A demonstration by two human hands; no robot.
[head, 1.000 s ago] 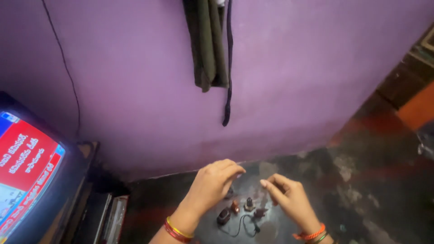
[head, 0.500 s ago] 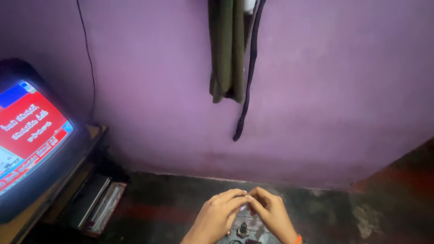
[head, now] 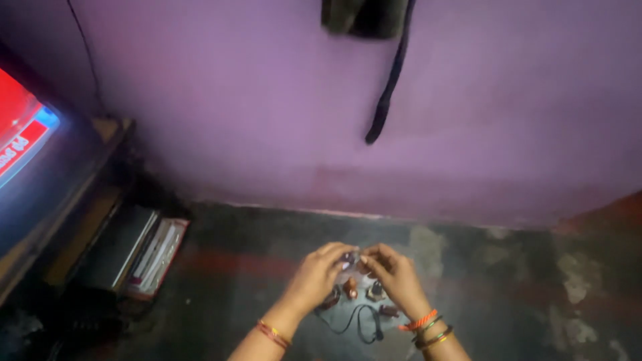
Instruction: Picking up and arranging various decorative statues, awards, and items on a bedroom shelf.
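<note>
Down on the dark floor (head: 508, 294), near the purple wall (head: 267, 120), the left hand (head: 319, 273) and right hand (head: 394, 274) meet fingertip to fingertip, pinched on a small dark piece (head: 349, 258) between them, above little brown parts (head: 350, 287) and a black cord (head: 361, 324).

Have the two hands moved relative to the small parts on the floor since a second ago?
Yes. The left hand and right hand were apart then; now their fingertips meet over the small parts, pinching something tiny I cannot identify.
</note>
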